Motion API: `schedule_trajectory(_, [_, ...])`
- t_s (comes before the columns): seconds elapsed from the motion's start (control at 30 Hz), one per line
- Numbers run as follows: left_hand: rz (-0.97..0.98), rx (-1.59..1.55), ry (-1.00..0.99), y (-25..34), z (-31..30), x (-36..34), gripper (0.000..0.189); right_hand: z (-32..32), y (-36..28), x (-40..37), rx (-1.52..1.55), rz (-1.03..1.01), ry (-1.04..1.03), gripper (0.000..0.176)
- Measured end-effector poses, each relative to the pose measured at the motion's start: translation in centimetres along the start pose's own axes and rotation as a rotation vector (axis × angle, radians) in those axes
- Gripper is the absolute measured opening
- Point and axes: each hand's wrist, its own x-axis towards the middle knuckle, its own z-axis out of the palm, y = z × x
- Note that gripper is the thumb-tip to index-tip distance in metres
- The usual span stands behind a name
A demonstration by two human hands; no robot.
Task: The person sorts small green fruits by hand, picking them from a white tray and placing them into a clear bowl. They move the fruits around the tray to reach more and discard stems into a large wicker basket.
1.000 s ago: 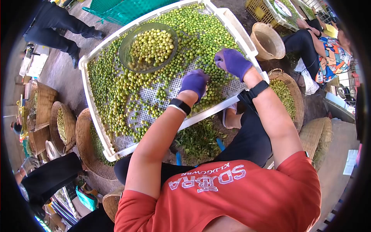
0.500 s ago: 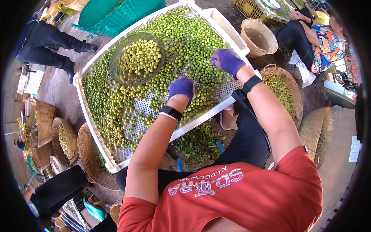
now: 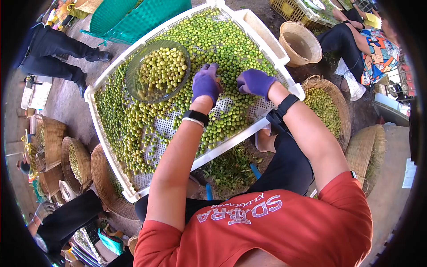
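Observation:
My left hand, in a purple glove, is over the small green round fruits on a white perforated tray. Its fingers reach forward, slightly apart, just right of a clear round bowl holding yellower fruits. My right hand, also gloved in purple, is closed low over the fruits on the tray's right side. Its fingertips point toward my left hand, and whatever they may hold is hidden. Bare patches of the tray's mesh show between and below the hands.
A wicker basket of fruits stands right of the tray, with a tan bucket beyond it. More wicker baskets line the left. A green woven basket is at the back. Other people sit or stand nearby.
My right hand has moved left and slightly down, closer to my left hand. My left hand has moved slightly forward, and its fingers have gone from curled to stretched.

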Motion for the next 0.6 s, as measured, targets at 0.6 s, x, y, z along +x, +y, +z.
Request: schedule_trajectory(0.6, [-0.119, 0.092, -0.3, -3.0, -1.3, 1.6, 0.034, 1.9, 2.8, 1.7, -0.078, 0.003, 0.229, 0.015])
